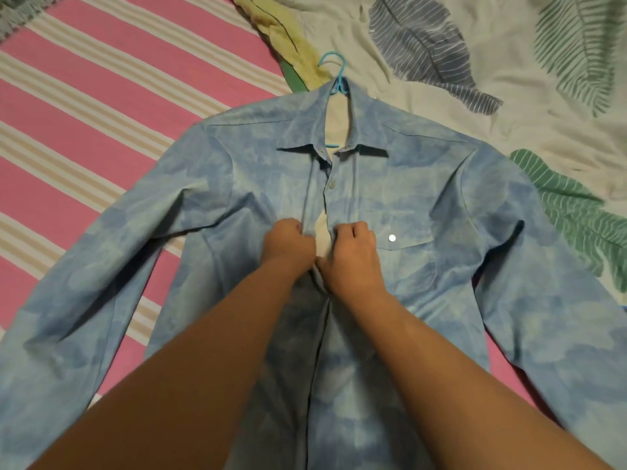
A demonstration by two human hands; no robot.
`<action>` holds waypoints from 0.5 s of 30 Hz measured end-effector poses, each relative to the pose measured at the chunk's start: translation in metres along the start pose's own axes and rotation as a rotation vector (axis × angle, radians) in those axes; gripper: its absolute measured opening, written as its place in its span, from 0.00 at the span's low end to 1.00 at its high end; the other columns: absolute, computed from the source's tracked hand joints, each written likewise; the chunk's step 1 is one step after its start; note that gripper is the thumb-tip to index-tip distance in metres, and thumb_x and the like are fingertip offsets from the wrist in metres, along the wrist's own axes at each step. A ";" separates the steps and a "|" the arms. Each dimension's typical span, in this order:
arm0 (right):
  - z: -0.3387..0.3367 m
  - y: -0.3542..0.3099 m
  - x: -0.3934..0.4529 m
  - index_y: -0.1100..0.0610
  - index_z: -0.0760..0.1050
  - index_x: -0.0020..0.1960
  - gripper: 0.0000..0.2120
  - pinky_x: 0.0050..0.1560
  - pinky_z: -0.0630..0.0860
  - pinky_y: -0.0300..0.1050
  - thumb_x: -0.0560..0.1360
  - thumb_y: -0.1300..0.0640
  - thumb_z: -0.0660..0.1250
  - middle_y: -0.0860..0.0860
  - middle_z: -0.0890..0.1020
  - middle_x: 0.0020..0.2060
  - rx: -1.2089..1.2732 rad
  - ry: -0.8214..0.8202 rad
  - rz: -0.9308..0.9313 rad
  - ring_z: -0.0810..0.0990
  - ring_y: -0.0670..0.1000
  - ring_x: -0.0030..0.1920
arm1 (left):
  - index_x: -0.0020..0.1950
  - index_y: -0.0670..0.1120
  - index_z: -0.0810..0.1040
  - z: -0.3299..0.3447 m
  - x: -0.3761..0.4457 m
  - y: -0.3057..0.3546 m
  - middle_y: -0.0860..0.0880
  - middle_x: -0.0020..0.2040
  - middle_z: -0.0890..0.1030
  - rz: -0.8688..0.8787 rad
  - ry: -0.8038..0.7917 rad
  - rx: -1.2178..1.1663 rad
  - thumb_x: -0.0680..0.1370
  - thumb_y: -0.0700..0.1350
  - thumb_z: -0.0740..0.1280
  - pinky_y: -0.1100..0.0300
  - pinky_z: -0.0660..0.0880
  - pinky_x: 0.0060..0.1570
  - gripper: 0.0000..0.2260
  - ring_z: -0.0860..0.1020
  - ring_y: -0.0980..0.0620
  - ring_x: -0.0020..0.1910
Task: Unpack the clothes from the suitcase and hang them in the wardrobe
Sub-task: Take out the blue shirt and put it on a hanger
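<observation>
A light blue mottled long-sleeved shirt point(424, 184) lies flat, front up, on the bed with its sleeves spread to both sides. A blue plastic hanger point(339, 76) sits inside it, its hook sticking out past the collar. My left hand point(288, 244) pinches the left edge of the button placket at chest height. My right hand point(353, 256) pinches the opposite edge right beside it. A small gap in the placket shows between the two hands. The button above them is fastened. No suitcase or wardrobe is in view.
The shirt rests on a pink and beige striped sheet point(101, 106) at left. A white quilt with grey and green leaf prints point(509, 62) covers the right. A yellow-green cloth point(288, 39) lies between them beyond the hanger hook.
</observation>
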State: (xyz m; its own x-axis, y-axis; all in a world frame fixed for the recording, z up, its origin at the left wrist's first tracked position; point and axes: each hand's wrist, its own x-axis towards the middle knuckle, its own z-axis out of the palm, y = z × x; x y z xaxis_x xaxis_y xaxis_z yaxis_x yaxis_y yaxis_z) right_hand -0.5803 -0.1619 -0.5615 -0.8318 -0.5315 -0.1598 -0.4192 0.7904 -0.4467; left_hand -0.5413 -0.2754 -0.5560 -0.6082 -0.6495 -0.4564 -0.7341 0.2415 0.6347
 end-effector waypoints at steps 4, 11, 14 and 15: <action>0.002 0.000 -0.005 0.67 0.76 0.55 0.14 0.50 0.72 0.47 0.69 0.71 0.66 0.60 0.73 0.57 0.046 0.140 0.031 0.76 0.61 0.52 | 0.41 0.41 0.84 -0.013 -0.009 -0.026 0.43 0.39 0.84 -0.089 -0.132 -0.532 0.76 0.42 0.73 0.57 0.79 0.43 0.06 0.81 0.46 0.42; -0.021 -0.003 0.002 0.57 0.80 0.42 0.09 0.39 0.66 0.39 0.76 0.64 0.63 0.49 0.80 0.36 0.466 0.238 0.422 0.77 0.49 0.38 | 0.50 0.40 0.85 -0.009 -0.007 -0.029 0.38 0.47 0.85 -0.264 -0.235 -0.833 0.77 0.39 0.72 0.47 0.81 0.53 0.04 0.82 0.40 0.48; -0.029 -0.004 0.001 0.59 0.79 0.44 0.08 0.32 0.67 0.30 0.79 0.63 0.63 0.47 0.77 0.33 0.786 0.245 0.505 0.72 0.42 0.33 | 0.51 0.40 0.84 -0.011 -0.005 -0.028 0.37 0.51 0.85 -0.268 -0.264 -0.837 0.78 0.40 0.71 0.44 0.79 0.60 0.05 0.82 0.39 0.51; -0.029 -0.008 -0.002 0.59 0.80 0.47 0.06 0.34 0.68 0.27 0.79 0.63 0.64 0.48 0.78 0.35 0.844 0.225 0.504 0.73 0.41 0.34 | 0.52 0.40 0.84 -0.012 -0.005 -0.028 0.38 0.51 0.85 -0.273 -0.272 -0.842 0.79 0.40 0.71 0.44 0.79 0.60 0.05 0.83 0.39 0.52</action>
State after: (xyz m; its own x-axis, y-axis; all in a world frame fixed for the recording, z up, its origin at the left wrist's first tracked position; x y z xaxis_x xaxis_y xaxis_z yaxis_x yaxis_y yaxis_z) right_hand -0.5857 -0.1582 -0.5326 -0.9268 -0.0564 -0.3713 0.3227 0.3866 -0.8640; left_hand -0.5142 -0.2874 -0.5643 -0.5748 -0.3896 -0.7196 -0.4651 -0.5680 0.6790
